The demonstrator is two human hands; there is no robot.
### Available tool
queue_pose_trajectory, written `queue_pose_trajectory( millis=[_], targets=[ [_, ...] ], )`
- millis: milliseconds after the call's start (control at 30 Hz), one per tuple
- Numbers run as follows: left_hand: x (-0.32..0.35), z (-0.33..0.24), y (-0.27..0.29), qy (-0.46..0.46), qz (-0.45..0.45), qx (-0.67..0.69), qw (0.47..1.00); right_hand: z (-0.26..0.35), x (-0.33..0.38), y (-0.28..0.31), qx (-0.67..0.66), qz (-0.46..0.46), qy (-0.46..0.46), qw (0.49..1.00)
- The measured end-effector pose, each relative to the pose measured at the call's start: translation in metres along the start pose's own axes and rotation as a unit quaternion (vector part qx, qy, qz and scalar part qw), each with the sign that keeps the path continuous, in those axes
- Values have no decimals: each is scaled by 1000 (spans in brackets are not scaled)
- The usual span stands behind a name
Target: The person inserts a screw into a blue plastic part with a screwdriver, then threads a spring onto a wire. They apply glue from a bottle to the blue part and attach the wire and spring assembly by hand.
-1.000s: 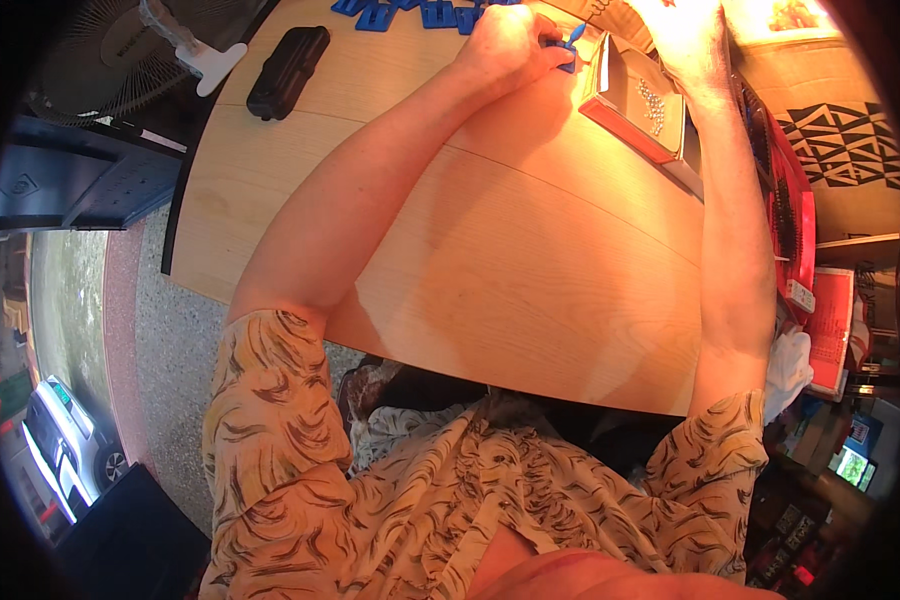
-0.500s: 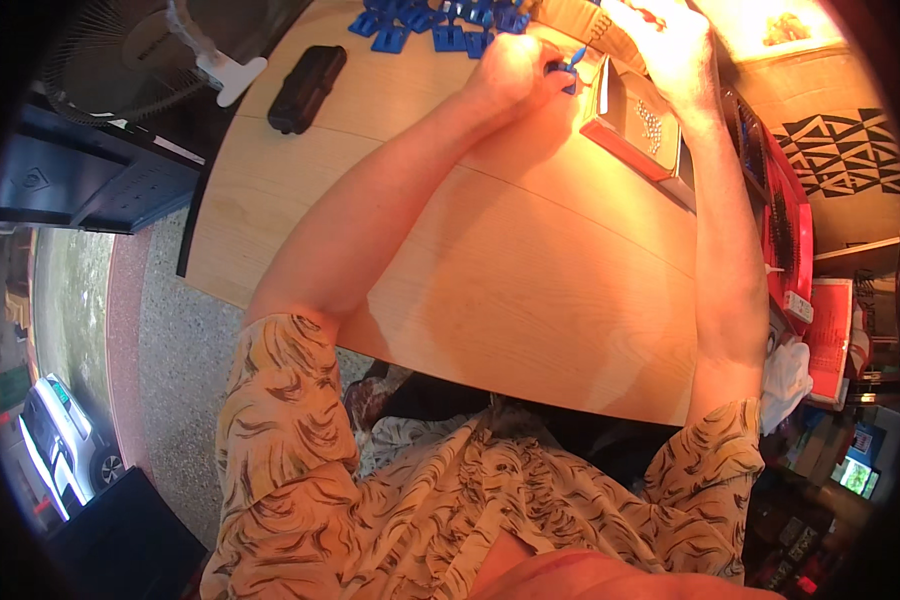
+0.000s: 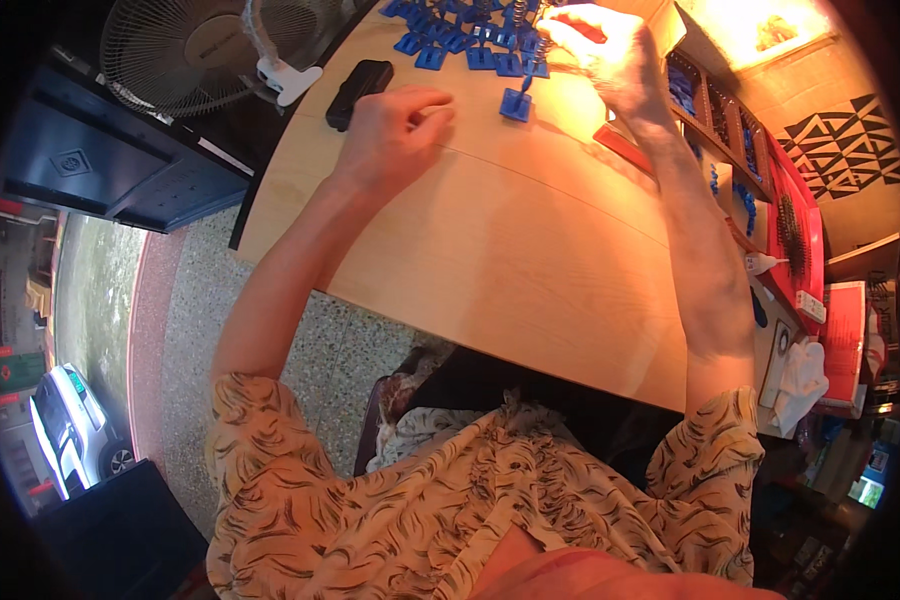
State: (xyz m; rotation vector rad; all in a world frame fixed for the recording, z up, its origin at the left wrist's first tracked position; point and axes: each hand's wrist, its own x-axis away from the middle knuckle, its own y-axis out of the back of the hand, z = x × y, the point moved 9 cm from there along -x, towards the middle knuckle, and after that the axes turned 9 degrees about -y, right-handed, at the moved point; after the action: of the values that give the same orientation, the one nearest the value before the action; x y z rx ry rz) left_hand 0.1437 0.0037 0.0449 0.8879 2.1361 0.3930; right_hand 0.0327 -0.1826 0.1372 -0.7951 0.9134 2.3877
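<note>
My left hand (image 3: 395,135) is beside the black oblong case (image 3: 358,93) on the wooden table. Its fingers curl loosely, with a gap between thumb and forefinger and nothing visible between them. A blue plastic piece (image 3: 516,105) with a flat square base and a thin stem rests a little apart from the other blue pieces (image 3: 455,40). My right hand (image 3: 615,65) reaches to the far side, fingertips pinched near a coil spring (image 3: 520,13). Glare hides what those fingers hold. Under my right forearm shows the red edge of a box (image 3: 625,150).
A divided tray (image 3: 715,110) with blue parts stands at the right, beside a red bin (image 3: 798,230) and a small white bottle (image 3: 763,263). A fan (image 3: 215,50) is at the far left. The table's curved edge runs close to my body.
My left hand has let go of the blue piece and drawn back left to the black case. The piece now rests on the table. My right hand stays at the far side; the view has shifted.
</note>
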Motion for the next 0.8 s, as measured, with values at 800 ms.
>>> queue_pose_trajectory(
  millis=[800],
  targets=[
    [21,35,25,-20,-57,-2,998,-46,-58,-73,52,36,-95,994]
  ],
)
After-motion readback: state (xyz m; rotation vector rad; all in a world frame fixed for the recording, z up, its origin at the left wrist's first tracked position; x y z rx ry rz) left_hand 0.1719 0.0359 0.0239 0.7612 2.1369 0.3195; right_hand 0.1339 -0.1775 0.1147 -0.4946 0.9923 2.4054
